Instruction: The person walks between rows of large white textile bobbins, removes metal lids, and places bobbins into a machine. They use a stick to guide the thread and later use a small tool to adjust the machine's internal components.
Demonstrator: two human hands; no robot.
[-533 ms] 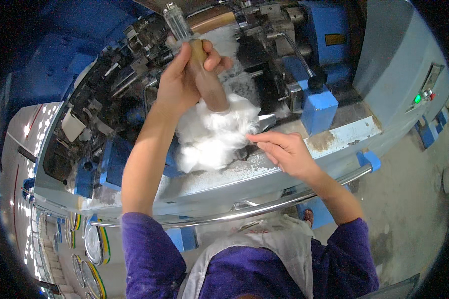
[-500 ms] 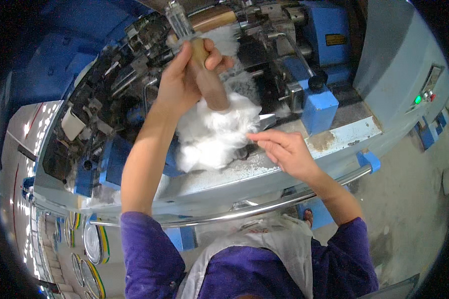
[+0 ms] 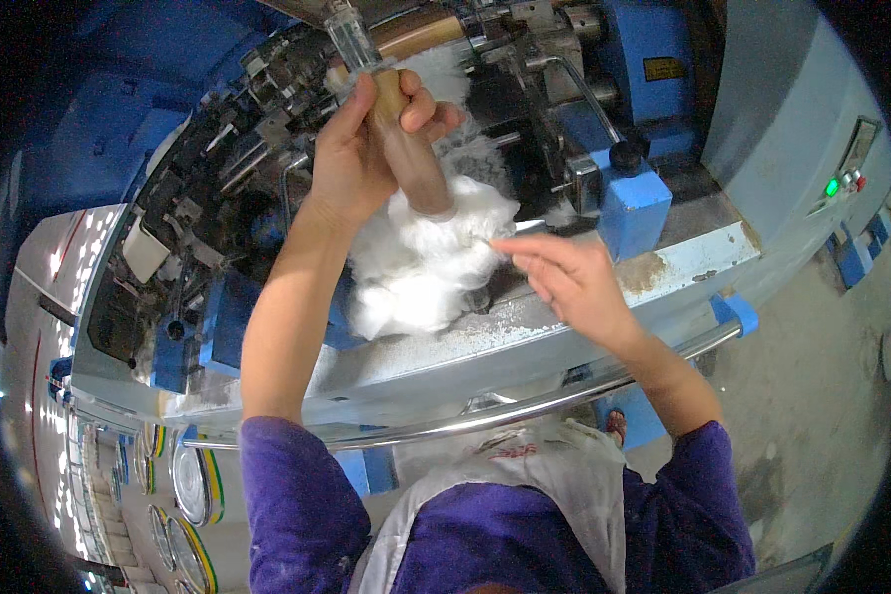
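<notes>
My left hand (image 3: 371, 139) is wrapped round a brown roller (image 3: 416, 173) with a tan band and a shiny, clear-looking end piece (image 3: 351, 38) at its upper end. The roller is tilted, and its lower end rests against a heap of white cotton fluff (image 3: 416, 272) on the machine's front ledge. From the right, my right hand (image 3: 569, 282) reaches to the fluff's edge with the index finger stretched and the other fingers curled. Its fingertips meet at the cotton, and any tuft between them is too small to see clearly.
Behind the fluff lies the open machine, with metal rods and a black-knobbed lever (image 3: 626, 155) above a blue block (image 3: 636, 210). A steel rail (image 3: 525, 411) crosses in front of me. Round cans (image 3: 190, 480) stand at lower left. A control panel (image 3: 846, 183) glows green at right.
My right hand has moved slightly up along the cotton's edge. My left hand still holds the roller in nearly the same place.
</notes>
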